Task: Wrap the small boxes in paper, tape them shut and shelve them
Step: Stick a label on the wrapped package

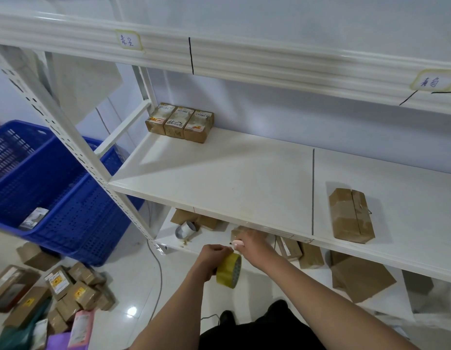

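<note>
My left hand (212, 258) grips a yellowish roll of clear tape (229, 270) just below the front edge of the middle shelf (244, 178). My right hand (249, 245) holds a small pink-white cutter or pen (236, 243) and rests against a brown wrapped box (238, 233) on the lower shelf, mostly hidden by the hand and the shelf edge. One brown wrapped box (350, 214) lies on the middle shelf at right. Three printed small boxes (180, 122) stand together at the shelf's back left.
A blue plastic crate (50, 188) stands left of the rack with one box inside. Several small boxes (68, 291) lie heaped on the floor at lower left. Brown paper pieces (360, 279), a second tape roll (185, 229) and more packages sit on the lower shelf.
</note>
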`<state>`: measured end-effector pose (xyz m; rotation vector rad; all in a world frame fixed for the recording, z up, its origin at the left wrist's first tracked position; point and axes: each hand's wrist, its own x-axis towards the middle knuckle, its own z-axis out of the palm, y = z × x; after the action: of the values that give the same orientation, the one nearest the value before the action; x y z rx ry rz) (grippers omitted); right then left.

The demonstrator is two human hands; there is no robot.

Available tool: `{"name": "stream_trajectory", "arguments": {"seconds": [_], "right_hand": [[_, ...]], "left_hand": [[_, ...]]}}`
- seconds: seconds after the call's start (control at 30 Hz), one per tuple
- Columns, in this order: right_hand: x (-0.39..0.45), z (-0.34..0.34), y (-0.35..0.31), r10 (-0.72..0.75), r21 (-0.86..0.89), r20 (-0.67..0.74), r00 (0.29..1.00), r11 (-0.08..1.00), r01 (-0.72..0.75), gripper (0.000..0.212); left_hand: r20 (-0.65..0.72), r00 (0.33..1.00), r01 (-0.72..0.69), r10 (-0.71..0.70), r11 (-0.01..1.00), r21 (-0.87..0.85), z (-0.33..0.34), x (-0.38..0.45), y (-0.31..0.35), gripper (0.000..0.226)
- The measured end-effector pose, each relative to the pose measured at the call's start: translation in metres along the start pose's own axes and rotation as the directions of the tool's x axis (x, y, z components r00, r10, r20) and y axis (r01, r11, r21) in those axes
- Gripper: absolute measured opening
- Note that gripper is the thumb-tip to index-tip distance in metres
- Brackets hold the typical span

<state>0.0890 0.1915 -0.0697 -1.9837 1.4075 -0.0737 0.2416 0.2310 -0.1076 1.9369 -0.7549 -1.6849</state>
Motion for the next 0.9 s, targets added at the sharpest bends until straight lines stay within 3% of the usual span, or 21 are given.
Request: {"name": "stream_trajectory", "arguments": {"seconds": [0.57, 0.9], "right_hand": [[0.001, 0.013, 0.001, 0.025, -0.131, -0.05, 0.998, 0.991, -0.031, 0.025], [-0.013, 0.007, 0.024, 0.051, -0.232, -0.054, 0.997, 0.971, -0.062, 0.023]], "left_hand": [[-0.031, 0.998, 0.064, -0.063, 0.998, 0.021, 0.002, 0.001, 0.003, 0.034], [-0.048, 0.997, 0.058, -0.055, 0.996, 0.065, 0.001, -0.002, 0.007, 0.019]]}}
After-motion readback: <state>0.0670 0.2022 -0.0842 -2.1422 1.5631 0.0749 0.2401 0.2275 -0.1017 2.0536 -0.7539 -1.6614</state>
